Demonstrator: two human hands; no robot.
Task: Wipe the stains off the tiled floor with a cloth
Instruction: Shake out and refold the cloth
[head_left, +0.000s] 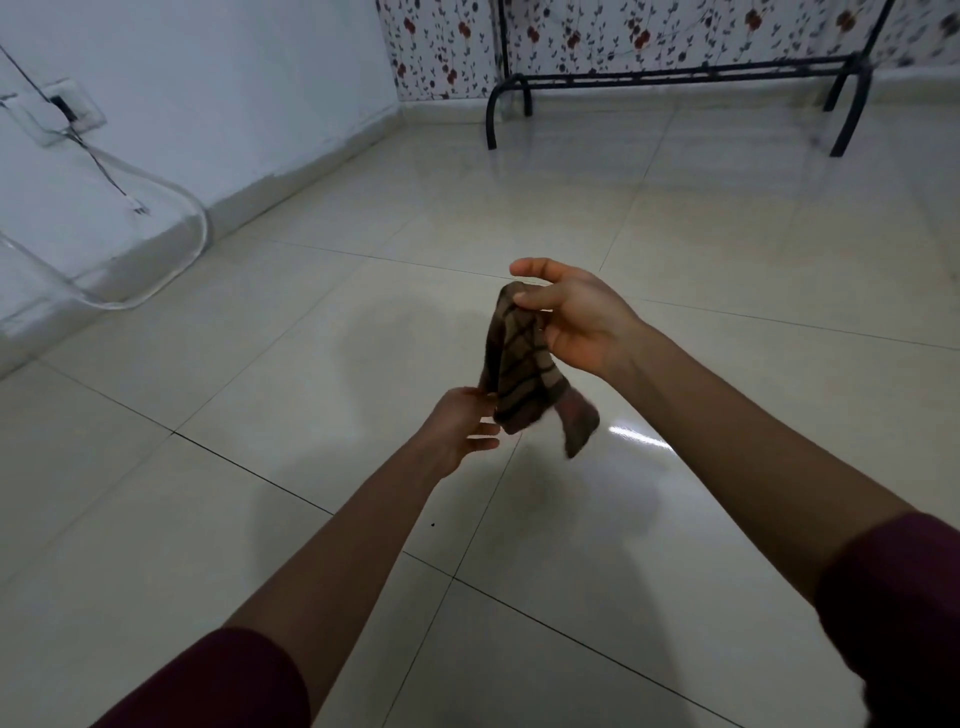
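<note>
Head view looks down over two bare forearms with dark maroon sleeves pushed up, both hands meeting at a brown checked cloth (519, 364) held in the air above the tiled floor (260, 415). Above the cloth, the right hand (576, 317) pinches its top edge between thumb and fingers, the index finger stretched out over it. Below the cloth, the left hand (460, 426) grips its lower corner with curled fingers, so the fabric hangs folded and slack between the two, one loose end drooping to the right of the lower grip. Under the cloth the glossy cream tiles show soft shadows and a bright streak of reflected light just to its right. A tiny dark speck (432, 524) lies on the floor below the cloth. Far beyond the cloth stands a black metal rack (675, 78) against floral wallpaper.
</note>
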